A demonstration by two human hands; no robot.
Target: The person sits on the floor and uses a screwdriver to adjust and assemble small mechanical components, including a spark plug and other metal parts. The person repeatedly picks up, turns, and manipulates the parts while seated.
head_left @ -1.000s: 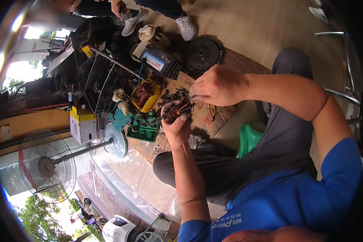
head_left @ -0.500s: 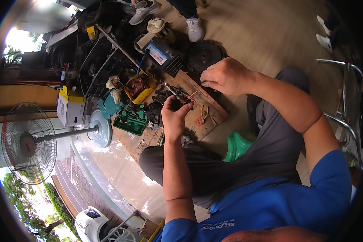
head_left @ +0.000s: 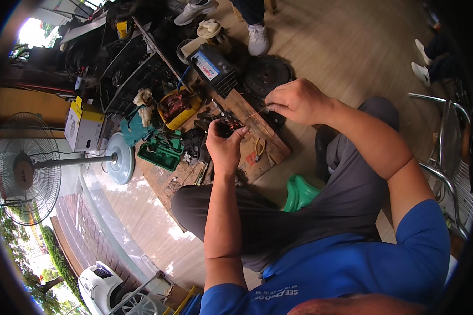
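Observation:
Over the wooden board, my left hand [head_left: 224,148] is closed around a small motor armature [head_left: 231,121], a dark core with a metal shaft and reddish copper windings. My fingers cover part of it. A thin copper wire [head_left: 256,112] runs from the armature up to my right hand [head_left: 298,102]. There thumb and fingers pinch the wire's far end, to the right of the armature. On the board [head_left: 272,137] below lies a pair of yellow-handled pliers [head_left: 260,150], touched by neither hand.
Left of my hands stand an open green toolbox [head_left: 162,156] and a yellow container [head_left: 186,116] of reddish wire. Farther off are a car battery [head_left: 213,69] and a dark round disc [head_left: 267,75]. A standing fan [head_left: 24,168] is at left, a green stool [head_left: 301,192] by my legs.
The whole view has shifted slightly. The wire between my hands now looks longer and straighter, with my left hand still around the armature and my right hand still pinching.

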